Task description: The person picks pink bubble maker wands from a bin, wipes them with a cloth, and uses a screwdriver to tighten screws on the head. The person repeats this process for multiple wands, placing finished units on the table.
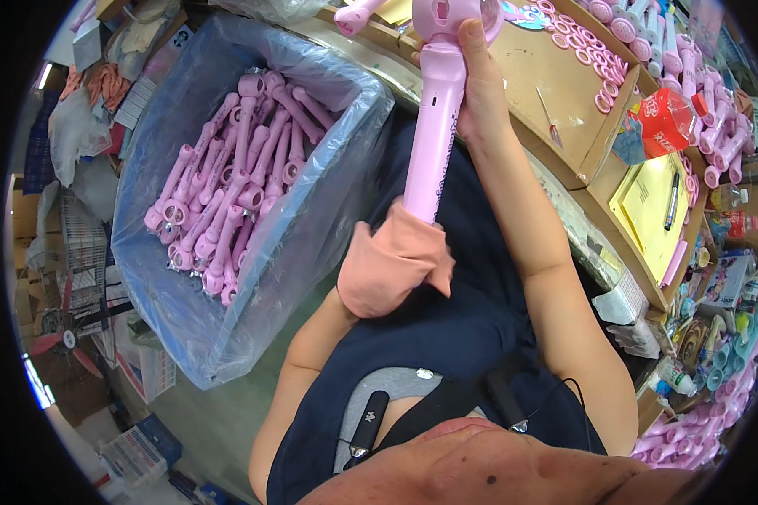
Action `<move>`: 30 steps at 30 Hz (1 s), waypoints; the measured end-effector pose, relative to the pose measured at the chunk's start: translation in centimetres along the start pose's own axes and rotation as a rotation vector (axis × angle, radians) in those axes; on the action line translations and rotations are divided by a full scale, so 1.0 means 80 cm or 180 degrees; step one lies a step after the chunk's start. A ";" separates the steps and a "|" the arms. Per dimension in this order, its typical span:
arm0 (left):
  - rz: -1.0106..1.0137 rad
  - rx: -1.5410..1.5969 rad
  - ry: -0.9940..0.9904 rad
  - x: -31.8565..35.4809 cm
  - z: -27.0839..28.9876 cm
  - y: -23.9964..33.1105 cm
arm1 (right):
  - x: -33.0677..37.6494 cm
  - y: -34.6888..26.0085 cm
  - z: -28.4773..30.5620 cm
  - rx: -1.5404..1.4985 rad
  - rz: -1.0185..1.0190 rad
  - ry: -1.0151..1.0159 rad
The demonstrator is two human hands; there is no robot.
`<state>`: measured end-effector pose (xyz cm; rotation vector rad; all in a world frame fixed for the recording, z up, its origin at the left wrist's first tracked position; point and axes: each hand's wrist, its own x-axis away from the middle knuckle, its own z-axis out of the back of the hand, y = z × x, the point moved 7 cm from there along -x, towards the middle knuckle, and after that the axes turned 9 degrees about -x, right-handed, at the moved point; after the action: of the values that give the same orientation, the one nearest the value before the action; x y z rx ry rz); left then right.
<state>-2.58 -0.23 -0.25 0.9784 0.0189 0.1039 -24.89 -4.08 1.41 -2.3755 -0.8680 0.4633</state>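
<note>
A pink plastic wand toy (pixel 434 139), with a long tubular handle and a round head, is held up in front of my body. My right hand (pixel 483 93) grips it just below the head, thumb along the side. Around the lower end of the handle is a salmon-pink cloth (pixel 396 265), pressed there by my left hand (pixel 342 301). The cloth covers most of that hand, so its fingers are largely hidden. A loose corner of the fabric is slightly blurred.
To the left stands a bin lined with blue plastic (pixel 227 358), holding several pink wands (pixel 248 168). On the right, a cardboard tray (pixel 556 118) contains pink rings (pixel 585 46) and a screwdriver (pixel 550 118). Beyond are a red-labelled bottle (pixel 665 122), yellow paper (pixel 648 210) and a pen (pixel 672 202).
</note>
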 end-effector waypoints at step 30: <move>0.1532 0.1200 0.0574 -0.015 0.005 -0.028 | -0.002 0.036 0.028 -0.2337 -0.1283 -0.0294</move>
<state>-3.57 -1.95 -1.91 1.3332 -0.0331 0.6497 -24.74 -5.13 -2.07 -2.7021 -1.7517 0.0871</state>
